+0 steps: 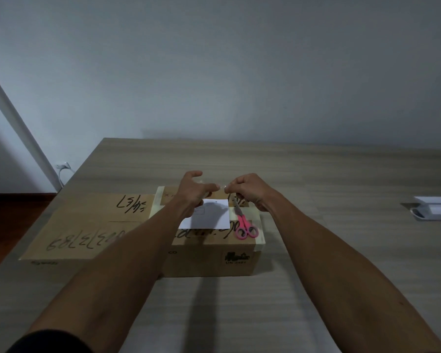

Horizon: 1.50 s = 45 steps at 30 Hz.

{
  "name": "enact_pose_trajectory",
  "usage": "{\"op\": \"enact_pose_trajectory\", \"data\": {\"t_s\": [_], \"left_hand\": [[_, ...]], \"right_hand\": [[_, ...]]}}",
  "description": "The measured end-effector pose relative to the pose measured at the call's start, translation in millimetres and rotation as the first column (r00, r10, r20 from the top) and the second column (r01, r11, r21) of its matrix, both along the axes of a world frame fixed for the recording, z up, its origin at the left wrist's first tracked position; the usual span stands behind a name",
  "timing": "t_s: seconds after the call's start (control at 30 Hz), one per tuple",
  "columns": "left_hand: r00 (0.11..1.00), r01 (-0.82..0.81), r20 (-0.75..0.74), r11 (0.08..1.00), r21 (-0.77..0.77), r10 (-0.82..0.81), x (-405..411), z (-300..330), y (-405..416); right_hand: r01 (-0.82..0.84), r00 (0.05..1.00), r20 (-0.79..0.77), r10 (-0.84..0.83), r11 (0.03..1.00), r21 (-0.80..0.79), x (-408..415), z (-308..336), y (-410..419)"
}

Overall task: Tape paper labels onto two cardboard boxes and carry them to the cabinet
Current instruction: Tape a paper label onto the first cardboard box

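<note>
The surface carries two boxes side by side: a flat box at left, a taller box at right. On the taller lie a label and scissors. Above it, left hand and right hand each pinch clear tape, grip clenched on its ends.

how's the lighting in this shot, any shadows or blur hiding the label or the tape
Head view: dim, flat light with a bluish cast; the hands throw a soft shadow over the top of the paper label, and a long shadow runs down the table in front of the box; the clear tape between left hand and right hand barely shows; wide-angle bend at edges.
</note>
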<state>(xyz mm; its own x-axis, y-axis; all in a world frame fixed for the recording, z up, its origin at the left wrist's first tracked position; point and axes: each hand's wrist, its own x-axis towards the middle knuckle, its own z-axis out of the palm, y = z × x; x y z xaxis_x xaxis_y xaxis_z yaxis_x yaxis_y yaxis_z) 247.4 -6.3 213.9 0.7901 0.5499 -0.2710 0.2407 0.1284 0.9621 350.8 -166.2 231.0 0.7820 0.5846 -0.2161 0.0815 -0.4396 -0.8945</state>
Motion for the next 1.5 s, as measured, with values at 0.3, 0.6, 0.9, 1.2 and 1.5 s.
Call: {"op": "enact_pose_trajectory", "data": {"t_s": [0.3, 0.6, 0.9, 1.2, 1.5], "left_hand": [[0.997, -0.08, 0.029, 0.99, 0.114, 0.077, 17.2, -26.5, -5.3], [0.981, -0.123, -0.112, 0.949, 0.291, 0.161, 41.9, -44.8, -10.6], [0.967, -0.096, -0.193, 0.942, 0.323, 0.165, 54.6, -55.5, -14.3], [0.947, -0.061, -0.268, 0.918, 0.393, 0.177, 57.1, -60.5, -20.9], [0.923, -0.054, -0.31, 0.876, 0.478, 0.226, 59.9, -61.3, -25.9]], "right_hand": [[0.014, 1.0, 0.008, -0.013, 0.989, -0.144, 17.2, -11.4, 14.3], [0.009, 0.996, 0.089, 0.023, 0.939, -0.344, 31.2, -27.2, 32.5], [0.1, 0.985, 0.17, -0.028, 0.896, -0.433, 42.7, -42.0, 43.5], [0.156, 0.977, 0.204, -0.067, 0.876, -0.457, 37.7, -45.6, 42.4], [0.173, 0.974, 0.209, -0.084, 0.873, -0.456, 35.3, -46.7, 45.0]]}}
